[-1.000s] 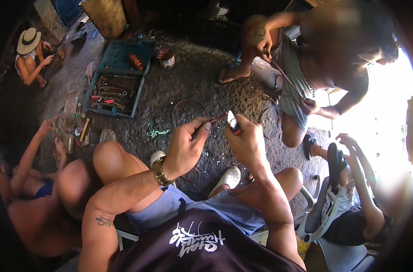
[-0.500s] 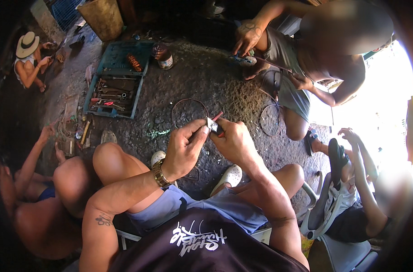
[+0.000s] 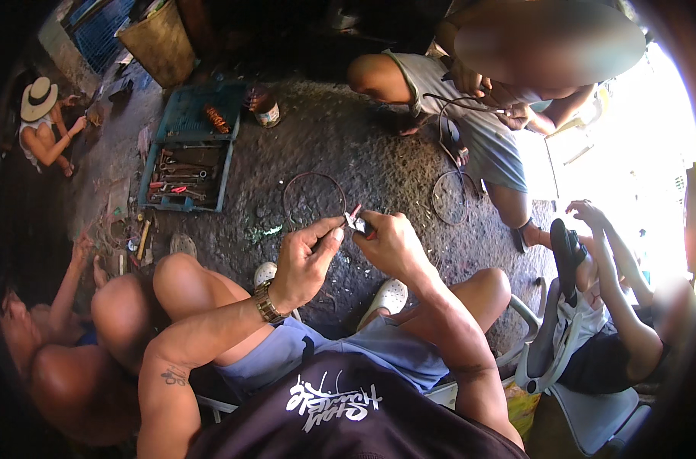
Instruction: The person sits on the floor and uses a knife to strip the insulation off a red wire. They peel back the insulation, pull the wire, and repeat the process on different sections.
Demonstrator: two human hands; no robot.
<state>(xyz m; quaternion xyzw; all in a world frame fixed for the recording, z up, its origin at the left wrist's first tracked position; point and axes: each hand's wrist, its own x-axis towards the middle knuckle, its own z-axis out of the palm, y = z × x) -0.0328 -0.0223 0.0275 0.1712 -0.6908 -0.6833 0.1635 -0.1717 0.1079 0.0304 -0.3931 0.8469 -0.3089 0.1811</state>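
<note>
In front of my knees, my left hand [image 3: 308,256] is closed in a pinch. A thin brown cable [image 3: 315,174] forms a loop just beyond my hands, and its end runs to the left fingertips. My right hand [image 3: 394,243] is wrapped round a small hand tool [image 3: 356,222] with a silver head and red and black parts. The tool's head meets the left fingertips. My fingers cover most of its handle, so its exact kind is unclear.
Ahead on the left lies an open teal toolbox [image 3: 186,177] of wrenches, with a paint can [image 3: 264,107] beside it. A hammer [image 3: 144,239] lies further left. Opposite, a co-worker [image 3: 486,130] handles another cable [image 3: 449,174]. Others sit at both sides; a chair [image 3: 528,344] stands right.
My hands stay together, with the tool's head shifted slightly down and turned. The co-worker opposite has raised both hands, lifting the cable nearer the head. The view has shifted a little.
</note>
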